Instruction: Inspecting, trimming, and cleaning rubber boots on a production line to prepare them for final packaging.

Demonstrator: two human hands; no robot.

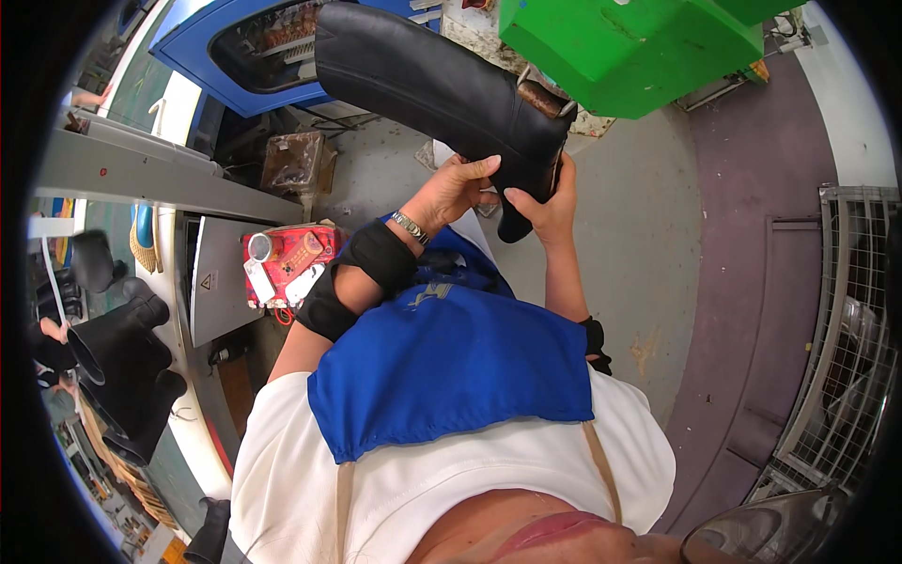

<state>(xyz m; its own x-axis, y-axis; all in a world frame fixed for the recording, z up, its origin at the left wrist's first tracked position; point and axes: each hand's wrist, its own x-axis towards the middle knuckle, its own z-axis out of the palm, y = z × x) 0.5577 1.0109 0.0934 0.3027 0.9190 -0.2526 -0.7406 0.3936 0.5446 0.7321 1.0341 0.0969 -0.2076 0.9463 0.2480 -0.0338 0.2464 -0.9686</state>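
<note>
Tall black boot held up in both hands at the foot end.

The black boot (442, 89) lies tilted, its shaft running up and to the left of the hands, heel and sole just above them. The left hand (451, 193) cups the foot part from below, fingers curled onto the leather; the right hand (545, 202) is closed around the heel. A firm hold low down looks best, since the long shaft may tip. The green machine (629, 47) sits beyond the hands; more black boots (122, 367) stand far left.
</note>
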